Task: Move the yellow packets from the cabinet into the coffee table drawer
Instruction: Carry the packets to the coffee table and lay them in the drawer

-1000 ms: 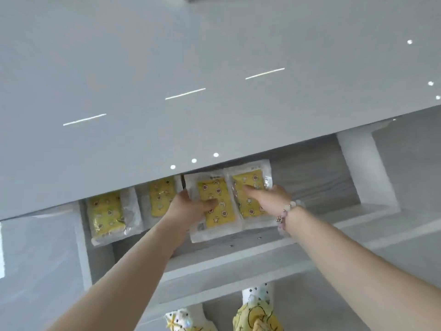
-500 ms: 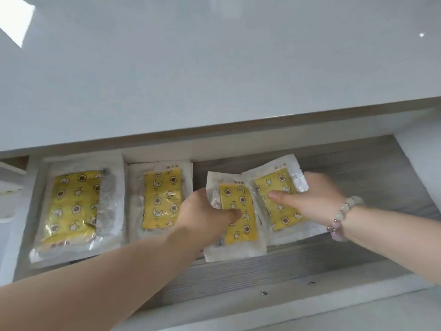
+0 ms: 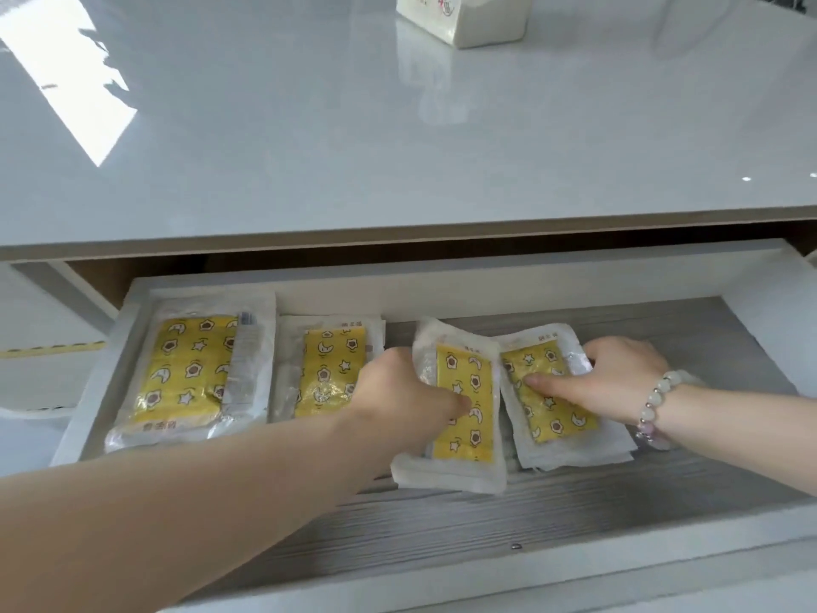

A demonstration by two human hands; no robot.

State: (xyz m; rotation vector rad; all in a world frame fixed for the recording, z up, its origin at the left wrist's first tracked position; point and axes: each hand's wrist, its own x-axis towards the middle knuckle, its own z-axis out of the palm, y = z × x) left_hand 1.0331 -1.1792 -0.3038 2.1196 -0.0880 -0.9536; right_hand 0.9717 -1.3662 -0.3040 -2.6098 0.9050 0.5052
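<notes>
Four yellow packets sat in the open drawer (image 3: 442, 287) under the counter (image 3: 398, 148). The 1st packet (image 3: 190, 369) and 2nd packet (image 3: 329, 369) lay flat at the left end, side by side. The 3rd packet (image 3: 464, 404) and 4th packet (image 3: 548, 393) were mid-drawer, touching along their long edges, each w/ a hand on it.

L hand (image 3: 406, 402): grip pinched the 3rd packet at its left edge, thumb across the yellow face, fingers tucked beneath. That packet's far end tipped up a bit; its near end was on the drawer floor.

R hand (image 3: 619, 380) (bead bracelet (image 3: 658, 402) on the wrist): grip was on the 4th packet's right edge, forefinger laid straight over the top, other fingers curled at the edge. Whether they went under it I couldn't tell.

Handling, as a guess: light, soft, floppy pouches. The clear wrap bowed and crinkled where pinched, so prob. no stiffness to rely on. The film looked glossy, likely slick, and a one-corner pinch could let a packet droop or slide. Best hold: a long side seam, approx. mid-length, thumb on top, fingers under. Not fragile, I'd judge, so a plain release onto the drawer floor should do.
</notes>
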